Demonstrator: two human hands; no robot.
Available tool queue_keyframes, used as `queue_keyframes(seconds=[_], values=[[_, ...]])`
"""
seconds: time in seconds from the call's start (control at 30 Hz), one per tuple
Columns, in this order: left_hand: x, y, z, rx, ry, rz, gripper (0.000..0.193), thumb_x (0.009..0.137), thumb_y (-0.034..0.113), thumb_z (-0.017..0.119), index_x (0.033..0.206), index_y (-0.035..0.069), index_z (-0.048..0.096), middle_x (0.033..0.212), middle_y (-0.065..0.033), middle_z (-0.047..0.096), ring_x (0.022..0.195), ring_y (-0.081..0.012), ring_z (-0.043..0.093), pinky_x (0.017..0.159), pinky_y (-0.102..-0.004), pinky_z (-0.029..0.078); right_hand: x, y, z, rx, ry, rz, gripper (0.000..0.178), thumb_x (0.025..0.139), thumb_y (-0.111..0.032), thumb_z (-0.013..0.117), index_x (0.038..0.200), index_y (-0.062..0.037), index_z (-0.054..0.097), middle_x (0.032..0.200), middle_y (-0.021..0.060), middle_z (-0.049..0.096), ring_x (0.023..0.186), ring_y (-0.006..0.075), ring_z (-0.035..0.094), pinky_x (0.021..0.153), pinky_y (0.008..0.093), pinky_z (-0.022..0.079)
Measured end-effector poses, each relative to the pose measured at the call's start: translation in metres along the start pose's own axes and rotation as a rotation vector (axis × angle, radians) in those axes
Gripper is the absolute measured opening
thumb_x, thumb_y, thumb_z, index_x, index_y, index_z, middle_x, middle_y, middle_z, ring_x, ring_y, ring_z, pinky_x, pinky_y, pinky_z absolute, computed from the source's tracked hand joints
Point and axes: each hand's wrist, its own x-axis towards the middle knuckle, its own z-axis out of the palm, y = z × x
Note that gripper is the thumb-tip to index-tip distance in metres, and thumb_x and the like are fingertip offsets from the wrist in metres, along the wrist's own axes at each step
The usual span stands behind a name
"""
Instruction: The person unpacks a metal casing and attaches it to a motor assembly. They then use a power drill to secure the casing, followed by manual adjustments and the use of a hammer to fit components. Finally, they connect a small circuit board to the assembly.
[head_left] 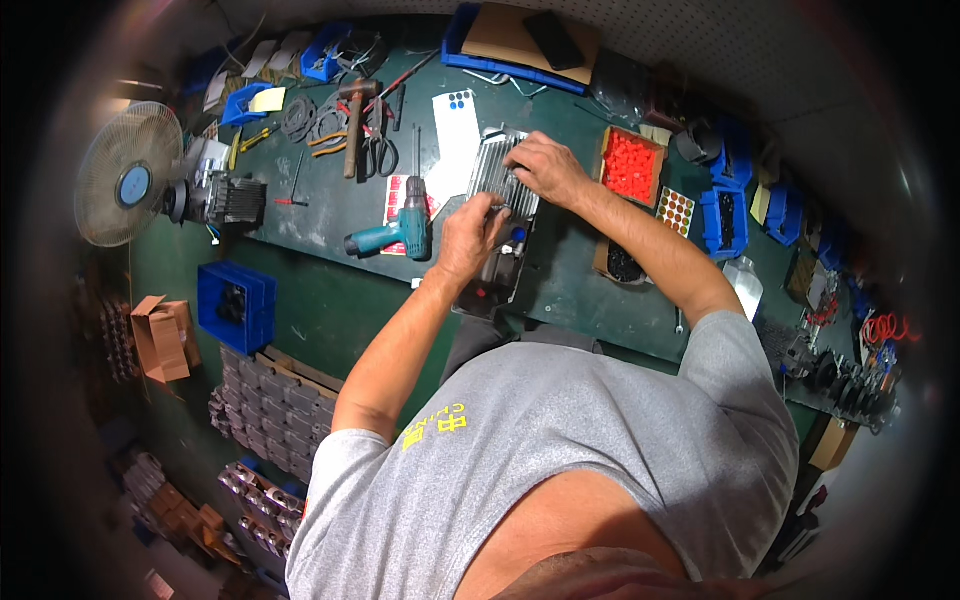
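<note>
A grey finned electric motor (490, 165) lies lengthwise on the green workbench (320, 225) in front of me. A round blue piece (519, 235) sits on its nearer part, and a small red piece (482, 293) shows at its near end. My left hand (472, 235) is at the motor's left side, its fingertips pinched together over the fins. Farther up, my right hand (545, 168) bends over the motor's right side with curled fingers. Whatever either hand pinches is too small or hidden. Left of the motor lies a teal cordless drill (405, 232).
A white sheet with blue dots (457, 130) lies beyond the drill. Scissors (380, 157) and a hammer (355, 125) lie farther left, near a fan (130, 180). At right are a box of red caps (630, 165), a sticker sheet (676, 212) and blue bins (724, 222).
</note>
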Motion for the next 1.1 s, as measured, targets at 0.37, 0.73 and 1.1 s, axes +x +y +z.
queue_keyframes(seconds=[0.37,0.73,1.1], values=[[-0.004,-0.007,-0.006,0.156,-0.080,0.013,0.011,0.093,0.012,0.066,0.102,0.008,0.063,0.093,-0.0185,0.068,0.085,-0.0427,0.067,0.073,-0.0499,0.054,-0.002,-0.002,0.000,-0.002,0.030,-0.018,0.022,0.084,-0.009,0.073,0.106,-0.0091,0.069,0.107,0.0058,0.070,0.109,0.0287,0.062,0.093,0.0401,0.054],[-0.007,-0.010,-0.004,0.223,-0.123,0.012,0.008,0.094,0.015,0.062,0.099,0.010,0.059,0.089,-0.0174,0.064,0.080,-0.0466,0.064,0.068,-0.0563,0.051,-0.010,-0.008,0.010,0.088,0.158,0.096,0.038,0.080,-0.008,0.075,0.117,-0.0082,0.067,0.117,0.0108,0.067,0.118,0.0325,0.057,0.102,0.0428,0.048],[-0.010,-0.008,0.002,0.080,-0.049,-0.097,0.011,0.090,0.005,0.066,0.098,0.003,0.059,0.089,-0.0214,0.068,0.084,-0.0448,0.066,0.071,-0.0494,0.053,-0.061,-0.055,0.065,0.581,0.432,0.477,0.055,0.080,-0.019,0.086,0.131,-0.0119,0.069,0.163,0.0294,0.023,0.151,0.0344,0.031,0.119,0.0392,0.033]])
